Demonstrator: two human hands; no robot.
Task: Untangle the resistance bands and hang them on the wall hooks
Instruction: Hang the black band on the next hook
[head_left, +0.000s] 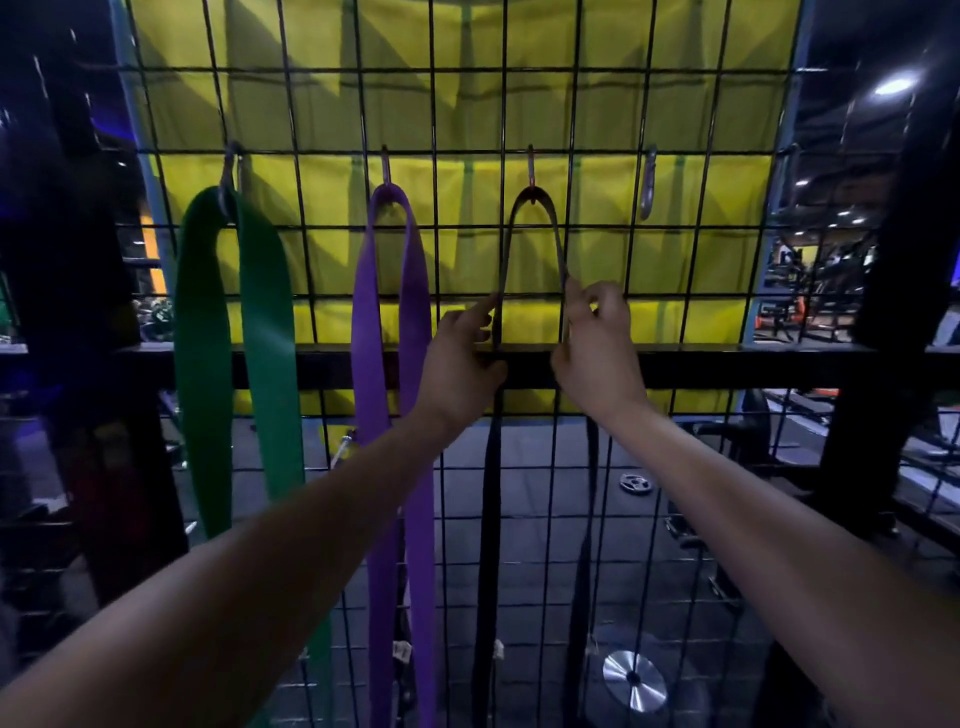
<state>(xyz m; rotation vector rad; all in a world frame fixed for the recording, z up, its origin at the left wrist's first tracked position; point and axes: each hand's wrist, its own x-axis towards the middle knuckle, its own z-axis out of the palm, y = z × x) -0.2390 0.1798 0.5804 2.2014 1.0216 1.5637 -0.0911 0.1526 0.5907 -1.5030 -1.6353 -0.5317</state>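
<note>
Both hands, left hand (460, 353) and right hand (597, 348), pinch one strand each of the black band (535, 223) hanging on its hook (531, 171), fingers clamped on it.

We have both forearms stretched up and forward, bare, wrists slightly bent. Our left hand (460, 353) has its index finger extended, the other fingers curled, pinching the black band (519, 218). Just beside it, our right hand (597, 348) pinches the band's other strand between thumb and curled fingertips.
</note>
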